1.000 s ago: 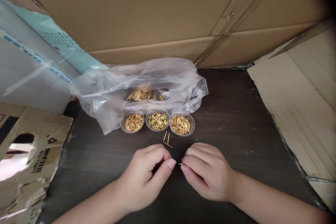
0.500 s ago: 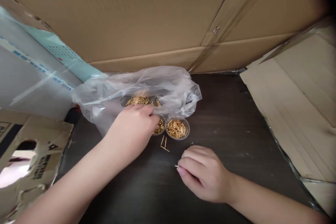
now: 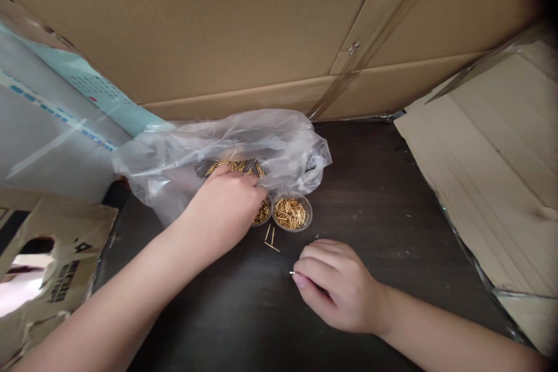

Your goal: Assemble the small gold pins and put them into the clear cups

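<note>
My left hand [image 3: 229, 200] is curled over the left clear cup [image 3: 264, 211], which holds small gold-coloured metal pins. Its fingertips are hidden behind the hand, so whatever they grip does not show. My right hand [image 3: 333, 282] is closed in a pinch above the dark table, with the bright tip of a thin metal pin [image 3: 292, 272] sticking out between thumb and forefinger. The right clear cup [image 3: 291, 213] is filled with similar pins. Three loose pins [image 3: 272, 236] lie on the table in front of the cups.
A crumpled clear plastic bag [image 3: 279, 139] lies behind the cups, with a heap of longer gold pins [image 3: 231, 167] at its opening. Cardboard walls [image 3: 239, 29] enclose the dark table [image 3: 361, 186] at the back and right. A cut cardboard box [image 3: 82, 226] stands at left.
The view has shifted slightly, moving things a little left. My left hand has turned slightly over the left cup; my right hand keeps its pinch.
</note>
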Demonstrator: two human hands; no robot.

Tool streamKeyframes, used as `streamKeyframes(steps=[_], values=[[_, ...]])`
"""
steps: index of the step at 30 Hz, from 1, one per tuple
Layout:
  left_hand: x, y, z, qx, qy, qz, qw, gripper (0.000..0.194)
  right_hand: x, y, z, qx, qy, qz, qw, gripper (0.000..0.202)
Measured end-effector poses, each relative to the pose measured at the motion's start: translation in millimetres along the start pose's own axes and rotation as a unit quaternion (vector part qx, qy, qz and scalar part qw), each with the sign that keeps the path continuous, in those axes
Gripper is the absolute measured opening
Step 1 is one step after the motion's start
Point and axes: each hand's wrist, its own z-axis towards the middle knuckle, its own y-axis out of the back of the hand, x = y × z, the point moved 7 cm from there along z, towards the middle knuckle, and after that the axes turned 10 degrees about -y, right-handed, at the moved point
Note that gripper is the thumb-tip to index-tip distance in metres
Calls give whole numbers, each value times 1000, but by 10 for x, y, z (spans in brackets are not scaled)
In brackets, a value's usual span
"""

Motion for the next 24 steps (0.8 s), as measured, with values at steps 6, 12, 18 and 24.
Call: streamKeyframes(steps=[6, 12, 18, 24], values=[[50, 69, -79, -44, 0, -40, 998, 19, -24, 1, 11, 0, -10, 11, 1000, 19], [-72, 201, -192, -102, -1, -56, 993, 19, -40, 46, 13, -21, -17, 40, 999, 14], [-559, 309, -509, -253, -9, -263, 931, 12, 3, 131, -13, -48, 7, 53, 997, 10], [-754, -306, -528, -233, 111, -526, 810, 33, 52, 170, -35, -66, 37, 48, 996, 11]])
